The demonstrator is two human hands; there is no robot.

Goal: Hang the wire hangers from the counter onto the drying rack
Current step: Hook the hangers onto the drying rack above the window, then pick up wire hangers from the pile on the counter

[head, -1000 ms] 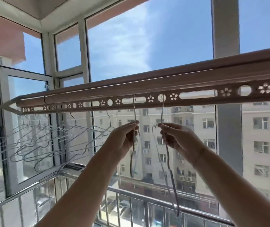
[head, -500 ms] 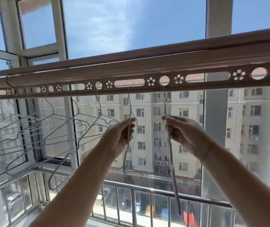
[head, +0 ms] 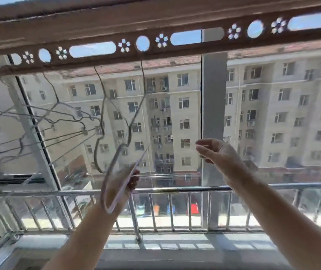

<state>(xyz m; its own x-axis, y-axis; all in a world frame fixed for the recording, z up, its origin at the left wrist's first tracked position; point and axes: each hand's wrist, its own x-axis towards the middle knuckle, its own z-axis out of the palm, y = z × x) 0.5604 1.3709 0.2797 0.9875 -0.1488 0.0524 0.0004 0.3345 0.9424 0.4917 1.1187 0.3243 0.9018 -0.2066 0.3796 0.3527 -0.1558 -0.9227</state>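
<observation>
Both hands: left (head: 124, 184) seemingly grips blurred hanger (head: 116, 172); right (head: 218, 154) empty, open.

sunny balcony window (head: 263, 123), metal railing (head: 175, 189), apt bldg (head: 272, 114) outside.

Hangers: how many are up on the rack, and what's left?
Done: a cluster of hangers already hangs from the rack at left, too overlapped to count. Two more hang mid-rack, one hooked in a round hole. In hand: the left hand is at the swinging hanger; the right hand is open, empty. Left: unknown, since the counter is out of view.
</observation>
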